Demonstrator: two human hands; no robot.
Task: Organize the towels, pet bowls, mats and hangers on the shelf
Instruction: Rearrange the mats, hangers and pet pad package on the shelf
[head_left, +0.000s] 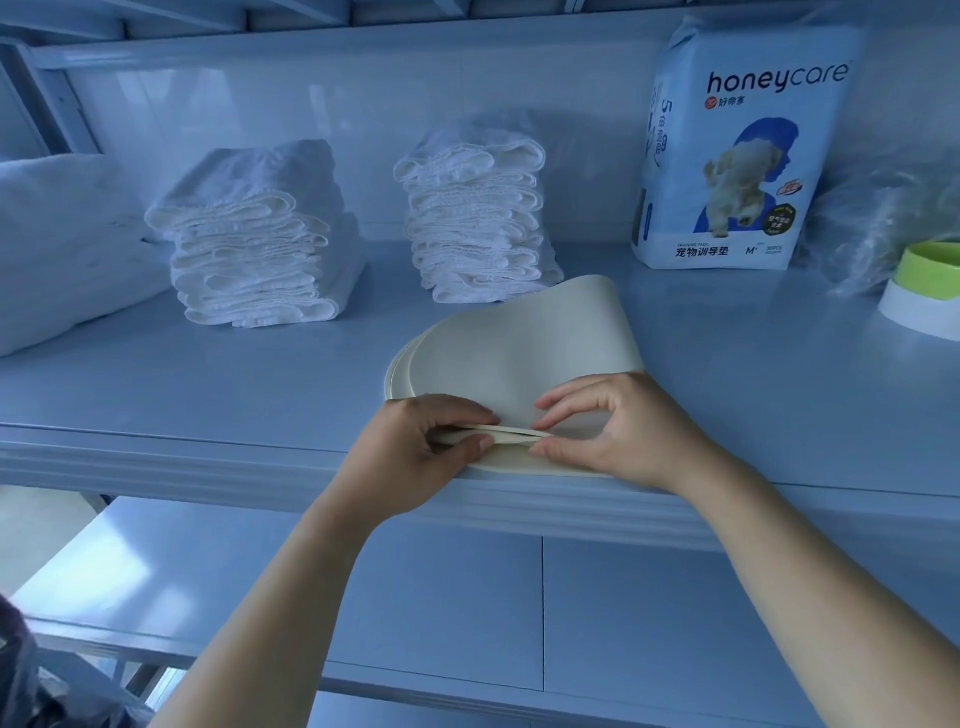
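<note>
Both hands are down at the front lip of the shelf (208, 374). On the head view I've got the left hand (415, 447) pinching the near edge of the cream mats (519, 343), thumb on the near side, fingers curled over the top layer. Right hand (618, 431) sits just beside it, thumb and forefinger nipping the same edge, the two thumbs almost touching. The mats lie stacked on the shelf, right of centre, their rounded edges fanned a little on the left, and the far end of the top one curls upward. Behind them, folded white towels: the left towel pile (254, 244) and the right towel pile (475, 218), that one just beyond the curled mat end. Further right a honeycare pad pack (737, 150) stands upright at the back, crinkled clear plastic (878, 218) beside it, and a green-and-white pet bowl (930, 291) sits at the right frame edge. I see a white bundle (62, 244) far left, and the lower shelf (415, 597) beneath the forearms
</note>
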